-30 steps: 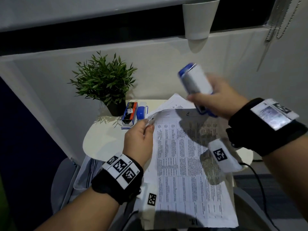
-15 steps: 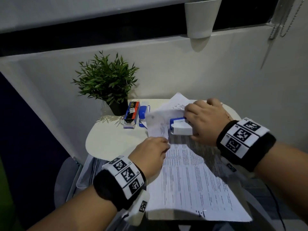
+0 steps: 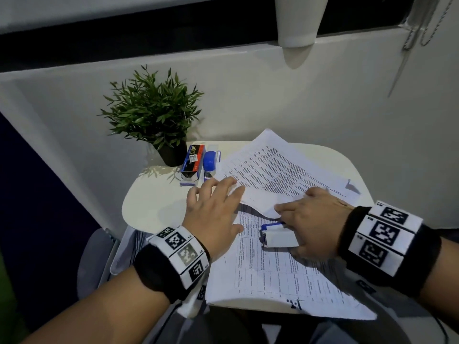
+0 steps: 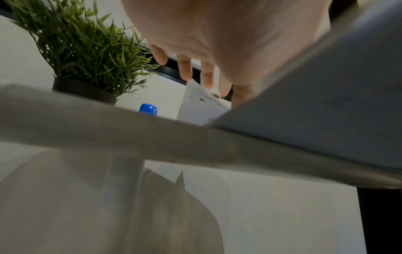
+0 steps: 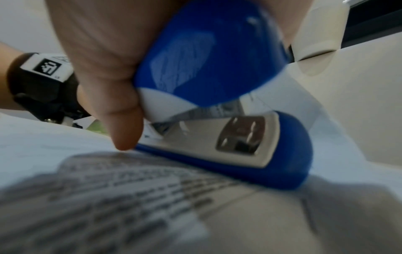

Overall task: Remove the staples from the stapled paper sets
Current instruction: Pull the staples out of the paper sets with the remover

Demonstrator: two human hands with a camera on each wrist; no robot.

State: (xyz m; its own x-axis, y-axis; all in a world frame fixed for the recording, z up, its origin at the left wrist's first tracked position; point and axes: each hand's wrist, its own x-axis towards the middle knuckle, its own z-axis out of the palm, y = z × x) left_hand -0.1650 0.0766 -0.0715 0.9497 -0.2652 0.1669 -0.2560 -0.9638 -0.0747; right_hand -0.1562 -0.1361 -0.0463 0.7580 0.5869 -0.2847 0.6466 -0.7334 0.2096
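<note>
A printed paper set (image 3: 273,271) lies on the small white table (image 3: 154,207), overhanging its near edge. A second printed sheet (image 3: 280,170) lies askew behind it, its near edge lifted. My left hand (image 3: 213,207) is flat with spread fingers, fingertips on that sheet's left corner; in the left wrist view the straight fingers (image 4: 185,68) reach over the paper (image 4: 200,104). My right hand (image 3: 310,219) grips a blue and white stapler (image 3: 278,235) resting on the near paper set. The right wrist view shows the stapler (image 5: 217,68) with its mouth apart and my thumb (image 5: 126,123) beside it.
A potted green plant (image 3: 154,120) stands at the table's back left. Beside it lie a staples box (image 3: 192,161) and another blue stapler (image 3: 210,162). A white cone-shaped pot (image 3: 298,21) hangs on the wall above. Cords (image 3: 419,26) dangle at the upper right.
My right hand brought the stapler down from the air onto the paper and drew it nearer. My left hand released the pinched corner and now lies flat. One sheet has swung to the back.
</note>
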